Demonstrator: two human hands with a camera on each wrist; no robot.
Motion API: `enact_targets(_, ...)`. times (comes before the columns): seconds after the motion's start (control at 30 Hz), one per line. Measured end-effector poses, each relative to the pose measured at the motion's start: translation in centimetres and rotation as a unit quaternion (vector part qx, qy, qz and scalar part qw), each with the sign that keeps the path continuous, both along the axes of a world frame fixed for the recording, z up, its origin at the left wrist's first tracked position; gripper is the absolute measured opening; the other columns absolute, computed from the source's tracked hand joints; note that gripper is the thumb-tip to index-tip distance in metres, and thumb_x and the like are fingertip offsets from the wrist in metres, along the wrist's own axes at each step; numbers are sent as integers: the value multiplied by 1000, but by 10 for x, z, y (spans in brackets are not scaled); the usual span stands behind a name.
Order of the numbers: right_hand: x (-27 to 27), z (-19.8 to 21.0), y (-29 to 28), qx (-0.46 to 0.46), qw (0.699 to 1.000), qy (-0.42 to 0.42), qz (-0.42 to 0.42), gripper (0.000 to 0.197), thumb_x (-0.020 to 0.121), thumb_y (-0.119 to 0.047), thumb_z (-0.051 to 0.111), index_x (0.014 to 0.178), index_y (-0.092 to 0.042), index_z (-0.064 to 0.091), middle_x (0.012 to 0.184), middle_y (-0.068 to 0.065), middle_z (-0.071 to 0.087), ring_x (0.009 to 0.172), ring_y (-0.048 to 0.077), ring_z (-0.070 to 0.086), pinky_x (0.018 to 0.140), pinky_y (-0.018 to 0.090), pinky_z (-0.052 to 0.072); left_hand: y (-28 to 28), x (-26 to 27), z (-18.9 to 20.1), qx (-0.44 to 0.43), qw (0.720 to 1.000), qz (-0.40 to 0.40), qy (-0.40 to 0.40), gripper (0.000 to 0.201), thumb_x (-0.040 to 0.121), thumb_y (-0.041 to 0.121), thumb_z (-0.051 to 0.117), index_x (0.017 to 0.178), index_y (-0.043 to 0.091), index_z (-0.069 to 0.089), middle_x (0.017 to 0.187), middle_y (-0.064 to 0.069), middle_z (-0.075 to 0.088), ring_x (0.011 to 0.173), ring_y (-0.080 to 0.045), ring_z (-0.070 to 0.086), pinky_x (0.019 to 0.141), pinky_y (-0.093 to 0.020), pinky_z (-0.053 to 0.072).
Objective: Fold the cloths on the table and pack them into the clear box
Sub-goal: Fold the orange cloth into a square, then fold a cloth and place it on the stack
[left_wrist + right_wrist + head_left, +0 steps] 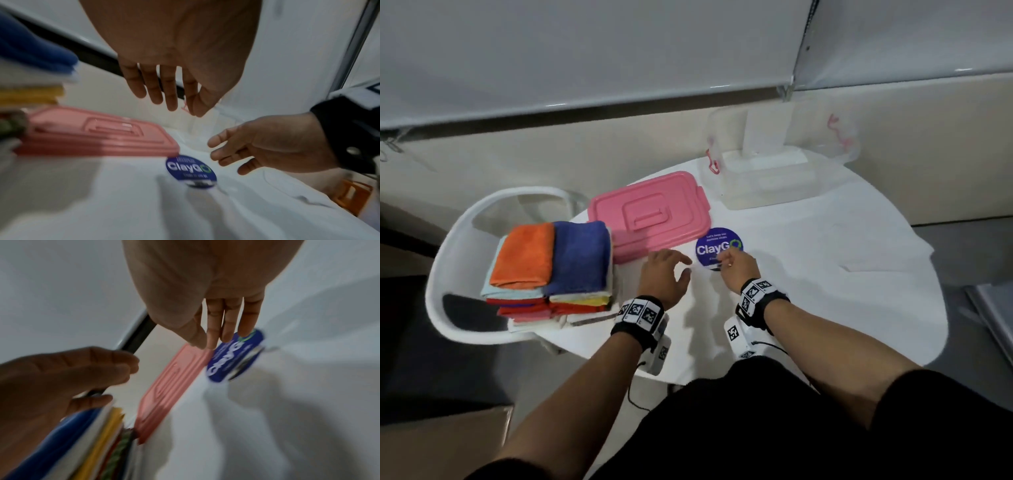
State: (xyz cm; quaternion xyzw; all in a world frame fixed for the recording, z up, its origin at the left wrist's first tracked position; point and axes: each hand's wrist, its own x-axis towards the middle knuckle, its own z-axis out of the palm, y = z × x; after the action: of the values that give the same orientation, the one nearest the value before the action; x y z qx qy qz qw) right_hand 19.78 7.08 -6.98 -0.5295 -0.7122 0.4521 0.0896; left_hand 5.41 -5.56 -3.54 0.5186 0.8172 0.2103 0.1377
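Two side-by-side stacks of folded cloths (551, 274) sit at the white table's left edge, topped by an orange cloth (524, 255) and a blue cloth (580, 257). The clear box (767, 178) stands open at the back right with something white inside. My left hand (667, 270) hovers over the table just right of the stacks, fingers spread and holding nothing. My right hand (732, 262) hangs over a round blue sticker (717, 248), fingers relaxed and empty. In the wrist views, the left fingers (164, 87) and right fingers (226, 321) are extended above the table, both blurred.
The box's pink lid (650, 214) lies flat between the cloth stacks and the clear box. A white chair (465, 240) stands against the table's left side. The white table (825, 274) is bare on the right. A wall ledge runs behind the table.
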Motion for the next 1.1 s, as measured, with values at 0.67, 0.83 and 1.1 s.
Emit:
enact_targets(0.67,247,-31,146,67,956,-283,28,49,85,-21,63,132,-18,51,145,9,37,137,30,27,105,40,35,138,165,-69,-232,971,-33,-35,45,87,34,61,130,22,52,138,-5,43,126,-28,39,100,-40,40)
enact_targets(0.83,228,-35,126,115,946,-248,173,30,91,-22,60,119,-13,60,146,7,41,143,27,22,105,38,38,142,182,-66,-217,970,-98,-44,76,82,39,70,147,25,33,150,-3,33,135,-27,32,106,-42,37)
enact_targets(1.1,190,-10,97,66,996,11,59,15,92,-20,58,103,-11,56,85,6,63,79,27,59,70,32,47,137,180,-51,-61,994,-77,-48,35,86,35,53,114,18,65,111,-6,69,103,-33,61,83,-39,48)
